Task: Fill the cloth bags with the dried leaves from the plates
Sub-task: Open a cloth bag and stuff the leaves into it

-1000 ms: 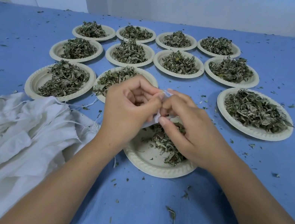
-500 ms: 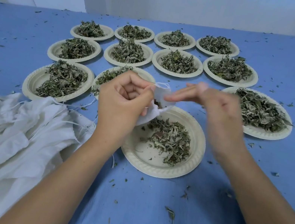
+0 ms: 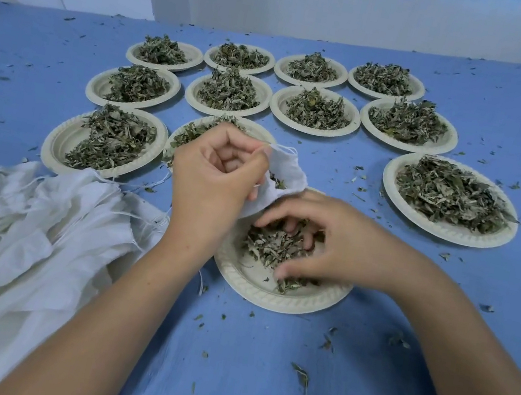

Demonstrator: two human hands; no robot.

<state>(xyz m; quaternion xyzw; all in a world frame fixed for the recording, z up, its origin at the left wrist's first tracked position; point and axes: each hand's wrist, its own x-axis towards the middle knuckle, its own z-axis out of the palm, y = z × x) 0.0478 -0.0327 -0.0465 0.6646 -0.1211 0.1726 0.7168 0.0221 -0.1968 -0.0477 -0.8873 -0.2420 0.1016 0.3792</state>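
The left hand (image 3: 216,186) is raised above the table, fingers curled into a loose fist that pinches the rim of a small white cloth drawstring bag (image 3: 288,172). The bag hangs from that grip with its mouth held open toward the right, and a few dark leaf bits show inside it. Just below and to the right, the right hand (image 3: 337,245) reaches palm down into the dried green leaves (image 3: 267,247), fingers and thumb bent narrowly round a clump of them. These leaves lie on a cream round paper plate (image 3: 269,298) that sits near the front edge of the blue cloth-covered table (image 3: 253,387), roughly at its middle.

A rumpled heap of white cloth bags (image 3: 21,224) with loose strings fills the front left corner, touching the left forearm. Toward the back edge stand eleven more leaf-heaped paper plates (image 3: 447,234) in three rows, one partly hidden behind the left hand. Small leaf crumbs (image 3: 302,375) are scattered across the blue cloth.
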